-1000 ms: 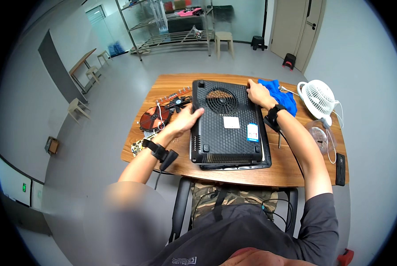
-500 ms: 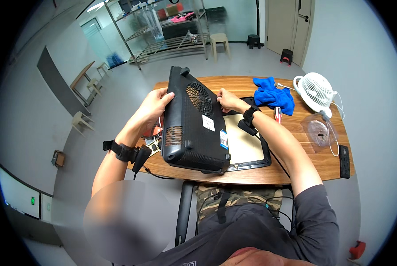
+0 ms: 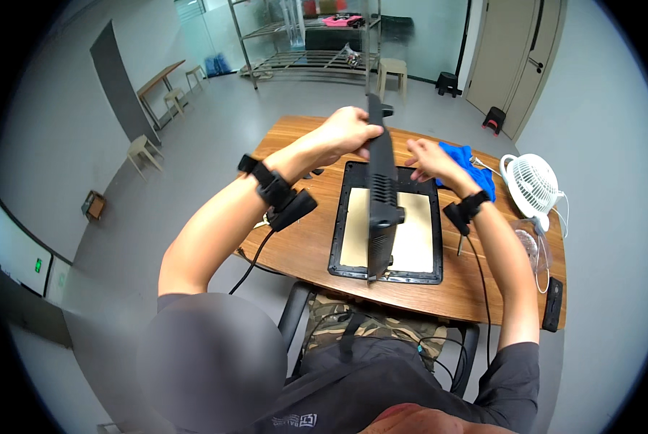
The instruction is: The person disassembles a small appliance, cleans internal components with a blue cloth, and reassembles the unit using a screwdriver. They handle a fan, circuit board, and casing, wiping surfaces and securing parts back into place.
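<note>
A black plastic housing (image 3: 383,173), which looks like the bottom shell of an induction cooker, stands on edge in the air, seen almost edge-on, with side vent slots and small feet. My left hand (image 3: 347,132) is closed on its far upper part, thumb over the rim. My right hand (image 3: 434,160) is just right of the shell, fingers apart, holding nothing. Beneath the shell lies a black-framed panel (image 3: 336,239) with a beige inner sheet, partly covered by the shell. The shell's fan-grille face is turned out of sight.
On the wooden table (image 3: 302,249), a blue cloth (image 3: 475,173) lies beyond my right wrist. A white fan (image 3: 532,182), a clear plastic tray (image 3: 541,249) and a black bar-shaped piece (image 3: 552,304) are at the right. Black cables (image 3: 486,304) run from devices on both wrists.
My left hand has swung the shell rightward and turned it edge-on over the panel. My right hand has let go of the shell and opened. The whole view has shifted slightly.
</note>
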Available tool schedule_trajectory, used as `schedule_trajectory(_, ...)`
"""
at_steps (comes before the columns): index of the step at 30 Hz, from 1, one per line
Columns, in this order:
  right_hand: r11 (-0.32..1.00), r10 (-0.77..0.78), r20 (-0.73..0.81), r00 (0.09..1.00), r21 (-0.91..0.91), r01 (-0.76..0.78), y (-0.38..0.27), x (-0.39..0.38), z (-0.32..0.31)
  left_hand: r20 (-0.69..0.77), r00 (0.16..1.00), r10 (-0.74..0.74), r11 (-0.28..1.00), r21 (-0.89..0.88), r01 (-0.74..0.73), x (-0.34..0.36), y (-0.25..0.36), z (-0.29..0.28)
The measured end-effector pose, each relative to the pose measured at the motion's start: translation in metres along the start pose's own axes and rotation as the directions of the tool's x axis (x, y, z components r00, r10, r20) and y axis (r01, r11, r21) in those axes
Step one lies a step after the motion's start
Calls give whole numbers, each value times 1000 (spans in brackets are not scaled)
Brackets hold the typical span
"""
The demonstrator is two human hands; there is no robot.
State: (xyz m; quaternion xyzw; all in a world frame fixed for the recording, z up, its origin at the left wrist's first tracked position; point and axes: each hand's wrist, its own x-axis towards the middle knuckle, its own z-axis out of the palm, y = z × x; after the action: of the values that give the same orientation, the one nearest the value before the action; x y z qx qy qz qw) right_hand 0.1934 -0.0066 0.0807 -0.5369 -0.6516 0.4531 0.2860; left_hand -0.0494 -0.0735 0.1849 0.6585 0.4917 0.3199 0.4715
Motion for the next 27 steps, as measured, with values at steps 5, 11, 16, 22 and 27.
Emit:
schedule_trajectory(5,1000,-7,102,995,-26,9,-44,-35,-53,97,995,-3,996,-87,12,23,20,47)
schedule_trajectory(11,983,149,169,974,-135,-127,-41,-49,-77,191,973,125,979,-184,-90,59,-8,93)
schedule_trajectory(16,942,188,30,982,-290,-172,-8,-52,-85,-202,951,234,947,269,-176,65,-81,91)
schedule_trajectory(22,969,174,-7,985,-178,-173,27,-47,-79,-373,922,100,866,489,103,37,-174,61)
schedule_trajectory(27,985,153,45,987,-85,-148,63,-39,-78,-284,958,-32,810,554,192,20,-188,65)
